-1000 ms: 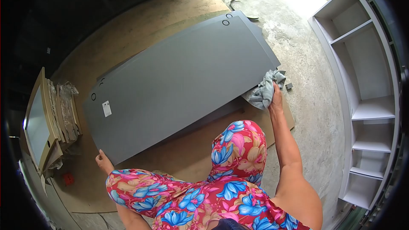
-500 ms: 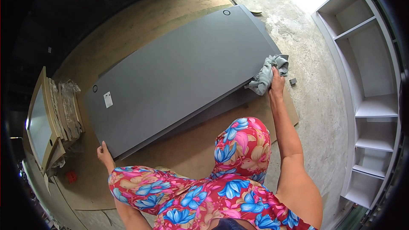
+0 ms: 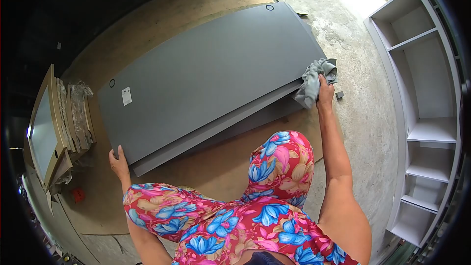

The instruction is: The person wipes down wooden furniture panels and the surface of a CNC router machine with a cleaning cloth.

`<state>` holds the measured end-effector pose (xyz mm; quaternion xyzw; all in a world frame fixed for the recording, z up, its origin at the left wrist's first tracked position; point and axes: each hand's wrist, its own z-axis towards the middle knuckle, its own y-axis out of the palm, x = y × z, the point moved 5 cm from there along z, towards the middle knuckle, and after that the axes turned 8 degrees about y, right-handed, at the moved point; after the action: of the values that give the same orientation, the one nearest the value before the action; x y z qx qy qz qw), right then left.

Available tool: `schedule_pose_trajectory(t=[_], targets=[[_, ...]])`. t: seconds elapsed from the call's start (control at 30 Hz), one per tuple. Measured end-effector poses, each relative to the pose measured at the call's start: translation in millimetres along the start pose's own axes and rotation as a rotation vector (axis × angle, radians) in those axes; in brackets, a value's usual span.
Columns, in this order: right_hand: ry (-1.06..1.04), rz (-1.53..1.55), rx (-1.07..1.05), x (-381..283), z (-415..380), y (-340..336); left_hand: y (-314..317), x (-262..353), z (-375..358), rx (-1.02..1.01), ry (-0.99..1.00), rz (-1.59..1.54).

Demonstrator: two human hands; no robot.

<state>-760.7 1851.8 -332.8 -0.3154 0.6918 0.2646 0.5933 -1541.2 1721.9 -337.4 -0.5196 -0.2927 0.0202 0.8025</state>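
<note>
A large dark grey panel (image 3: 206, 78) with a white label (image 3: 126, 96) and two small black rings lies on top of other grey panels. At its lower left corner, my left hand (image 3: 119, 163) grips the edge, fingers bent round it. My right hand (image 3: 325, 93) clutches a crumpled grey-green cloth (image 3: 310, 84) against the panel's right corner. Below the top panel, the edge of a second grey panel (image 3: 216, 122) shows along the near side, with another panel turned at an angle underneath.
Brown board (image 3: 206, 172) lies under the panels on the concrete floor (image 3: 363, 113). White shelving (image 3: 431, 127) stands at the right. Framed pieces with plastic wrap (image 3: 78, 118) are at the left, near a red object (image 3: 77, 195). A small grey block (image 3: 339, 95) lies beside my right hand.
The top panel's near edge has shifted away from me, showing more of the panel beneath. My left hand has moved up with its corner; my right hand, still with the cloth, has moved slightly right.
</note>
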Motion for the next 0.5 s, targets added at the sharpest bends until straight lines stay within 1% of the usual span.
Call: schedule_pose_trajectory(t=[0.03,0.07,0.13,0.2,0.23,0.3,0.33,0.37,0.43,0.47,0.5], targets=[[-0.106,-0.139,0.039,1,-5,-4,-2,12,-6,0.039,0.059,0.012],[-0.099,-0.391,0.058,9,-14,-8,0,17,-14,-0.032,0.071,0.018],[-0.337,-0.464,0.039,-25,-72,18,-10,51,-24,-0.177,0.096,0.029],[-0.53,-0.597,-0.137,-24,-110,40,-9,52,-25,-0.242,0.12,0.071],[-0.797,-0.975,-0.296,-2,-126,44,-7,52,-26,-0.277,0.135,0.09],[-0.757,-0.787,-0.538,-15,-168,76,-6,49,-24,-0.291,0.133,0.093],[-0.857,-0.771,-0.661,-4,-175,91,-6,48,-24,-0.295,0.131,0.096],[-0.826,-0.848,-0.685,2,-174,92,-5,44,-25,-0.298,0.132,0.089],[-0.754,-0.992,-0.731,-23,-181,104,-4,41,-24,-0.304,0.136,0.083],[-0.752,-1.006,-0.717,-21,-172,97,-5,42,-24,-0.313,0.134,0.094],[-0.767,-1.031,-0.633,-20,-160,88,-6,44,-26,-0.323,0.129,0.107]])
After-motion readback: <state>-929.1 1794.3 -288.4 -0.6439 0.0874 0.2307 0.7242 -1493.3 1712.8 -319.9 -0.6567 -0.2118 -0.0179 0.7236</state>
